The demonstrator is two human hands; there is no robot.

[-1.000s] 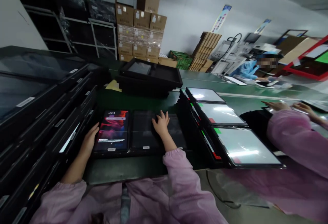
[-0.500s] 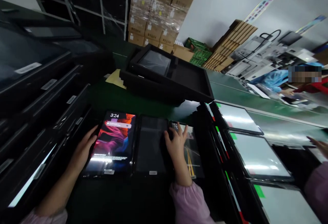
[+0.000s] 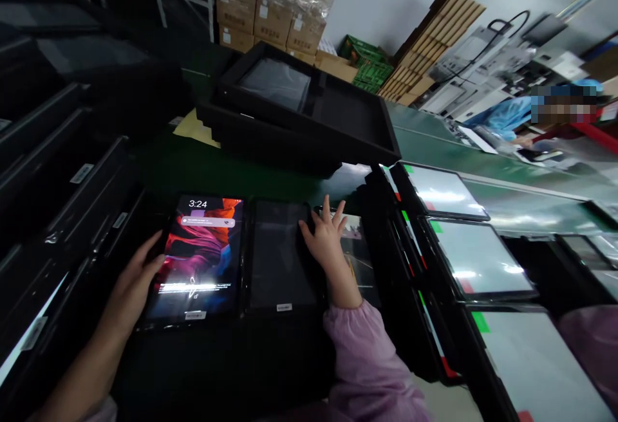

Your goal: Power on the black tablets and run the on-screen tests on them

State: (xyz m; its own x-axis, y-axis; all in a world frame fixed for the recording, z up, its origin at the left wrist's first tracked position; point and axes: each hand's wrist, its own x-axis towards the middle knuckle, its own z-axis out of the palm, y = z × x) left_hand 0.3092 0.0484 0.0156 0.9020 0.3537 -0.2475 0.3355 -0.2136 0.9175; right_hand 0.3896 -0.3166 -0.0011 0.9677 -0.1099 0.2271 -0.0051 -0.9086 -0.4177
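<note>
Three tablets lie side by side in a black tray in front of me. The left tablet point(image 3: 196, 251) is lit, with a red and purple lock screen reading 3:24. My left hand point(image 3: 129, 287) rests against its left edge, fingers stretched along the side. The middle tablet point(image 3: 282, 255) is dark. The right tablet point(image 3: 360, 251) shows a lit picture, partly hidden by my right hand point(image 3: 326, 238), which lies on it with fingers spread, thumb over the middle tablet's edge. Neither hand holds anything.
Black trays with dark tablets are stacked at the left point(image 3: 58, 171). A stack of black trays point(image 3: 299, 119) with one dark tablet sits behind. Overlapping trays of bright-screened tablets point(image 3: 476, 258) run along the right. Cardboard boxes point(image 3: 275, 10) stand at the back. A person in blue point(image 3: 506, 116) sits far right.
The view has swung down and closer to the tray. My right hand moved from the middle tablet onto the right one, whose screen lit up. The left hand stayed at the lit tablet's edge.
</note>
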